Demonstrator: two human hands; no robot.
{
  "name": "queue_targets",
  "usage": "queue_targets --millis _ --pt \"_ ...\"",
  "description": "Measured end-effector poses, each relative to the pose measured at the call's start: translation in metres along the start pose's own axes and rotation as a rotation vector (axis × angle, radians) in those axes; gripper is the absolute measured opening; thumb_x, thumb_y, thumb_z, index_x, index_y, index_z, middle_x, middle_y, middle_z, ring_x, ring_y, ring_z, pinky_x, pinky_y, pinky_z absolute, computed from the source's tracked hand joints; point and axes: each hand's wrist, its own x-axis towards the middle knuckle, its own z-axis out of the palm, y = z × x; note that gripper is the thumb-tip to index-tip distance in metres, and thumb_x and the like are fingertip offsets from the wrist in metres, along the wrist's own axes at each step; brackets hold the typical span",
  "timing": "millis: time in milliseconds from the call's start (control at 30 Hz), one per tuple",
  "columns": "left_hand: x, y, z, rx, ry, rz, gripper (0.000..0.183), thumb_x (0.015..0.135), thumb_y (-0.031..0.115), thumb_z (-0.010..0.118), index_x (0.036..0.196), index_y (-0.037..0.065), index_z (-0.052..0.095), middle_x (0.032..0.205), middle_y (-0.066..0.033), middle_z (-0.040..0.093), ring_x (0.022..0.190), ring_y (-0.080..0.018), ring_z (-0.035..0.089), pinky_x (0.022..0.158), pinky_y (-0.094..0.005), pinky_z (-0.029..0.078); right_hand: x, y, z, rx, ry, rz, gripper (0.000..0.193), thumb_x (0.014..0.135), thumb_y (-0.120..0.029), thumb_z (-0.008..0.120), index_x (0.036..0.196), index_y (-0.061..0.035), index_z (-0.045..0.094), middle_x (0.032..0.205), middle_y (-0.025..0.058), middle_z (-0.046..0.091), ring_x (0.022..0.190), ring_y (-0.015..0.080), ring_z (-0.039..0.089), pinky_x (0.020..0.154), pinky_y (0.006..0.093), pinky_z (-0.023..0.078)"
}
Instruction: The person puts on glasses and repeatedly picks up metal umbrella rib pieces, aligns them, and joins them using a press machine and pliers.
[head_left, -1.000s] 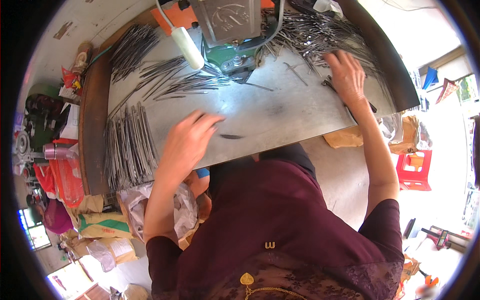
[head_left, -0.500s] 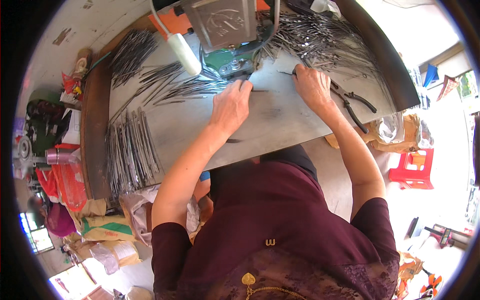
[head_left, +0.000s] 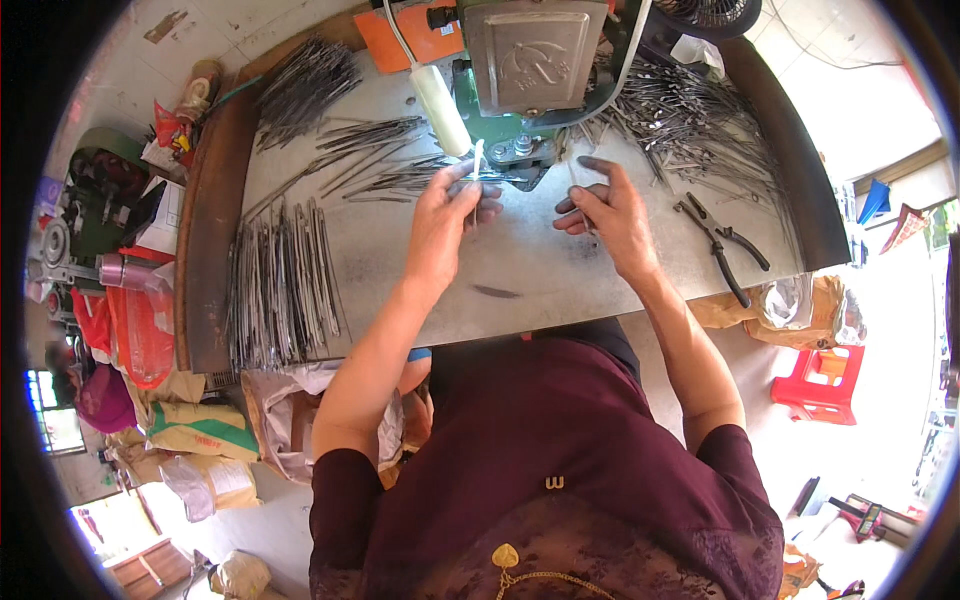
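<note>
Both my hands are raised over the metal worktable (head_left: 400, 300), in front of a green bench press (head_left: 522, 150). In my left hand (head_left: 445, 215), thumb and fingers pinch a thin metal strip (head_left: 478, 160) that stands upright with its bright end up. My right hand (head_left: 612, 210) is closed around a second slender piece (head_left: 573, 173), which looks like another strip; the fingers partly hide it. To the right of that hand, black-handled pliers (head_left: 722, 245) lie on the tabletop, untouched. A short dark strip (head_left: 496, 292) lies near the table's front edge.
Dark metal strips lie in bundles at the left front (head_left: 285, 285) and back left (head_left: 310, 90). A large tangled heap (head_left: 690, 110) covers the back right. A white tubular lamp (head_left: 440, 110) hangs by the press. Raised rims (head_left: 800, 150) border the table; a red stool (head_left: 820, 385) stands right.
My left hand has left the front of the press and turned up with the strip. My right hand has moved inward, away from the pliers. The whole view has shifted slightly.
</note>
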Motion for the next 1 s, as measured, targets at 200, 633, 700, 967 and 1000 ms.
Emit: queue_targets --millis 200,633,700,967,1000 --pt "0.046 0.0 0.011 -0.009 -0.024 -0.054 0.037 0.091 0.009 0.058 0.127 0.001 0.054 0.097 -0.0046 0.065 0.075 -0.0078 0.058 0.063 -0.0192 0.044 0.022 -0.01 0.022 -0.064 -0.093 0.105 0.026 0.095 -0.017 0.057 0.11 0.0035 0.054 0.076 0.0122 0.065 0.057 0.0163 0.065 0.05 0.0254 0.05" --pt "0.059 -0.019 0.02 -0.151 -0.062 -0.076 0.032 0.089 0.008 0.062 0.121 0.002 0.061 0.089 0.0007 0.064 0.069 -0.0051 0.053 0.056 -0.0185 0.037 0.041 -0.008 0.035 -0.274 -0.01 -0.048 0.021 0.095 -0.018 0.055 0.104 0.0003 0.057 0.073 0.0075 0.061 0.048 0.0107 0.055 0.038 0.0257 0.042" --pt "0.06 -0.019 0.021 -0.171 -0.07 -0.09 0.032 0.089 0.008 0.062 0.12 0.002 0.061 0.089 0.0004 0.064 0.069 -0.0052 0.053 0.056 -0.0186 0.037 0.044 -0.007 0.035 -0.252 -0.009 -0.048 0.021 0.094 -0.018 0.055 0.104 0.0004 0.057 0.075 0.0077 0.061 0.05 0.0108 0.056 0.038 0.0257 0.042" --pt "0.058 -0.011 0.018 -0.255 -0.096 -0.143 0.026 0.09 0.004 0.062 0.116 -0.001 0.06 0.091 -0.0018 0.062 0.066 -0.0054 0.051 0.051 -0.0147 0.036 0.045 -0.006 0.036 -0.277 -0.007 -0.11 0.022 0.094 -0.018 0.054 0.103 0.0022 0.057 0.06 0.0083 0.061 0.042 0.0137 0.055 0.04 0.0287 0.043" --pt "0.058 -0.011 0.019 -0.255 -0.096 -0.146 0.026 0.09 0.004 0.062 0.116 -0.001 0.06 0.091 -0.0018 0.062 0.066 -0.0054 0.051 0.051 -0.0147 0.036 0.044 -0.007 0.036 -0.277 -0.006 -0.107 0.022 0.094 -0.018 0.054 0.103 0.0022 0.057 0.06 0.0083 0.061 0.042 0.0137 0.055 0.04 0.0287 0.043"
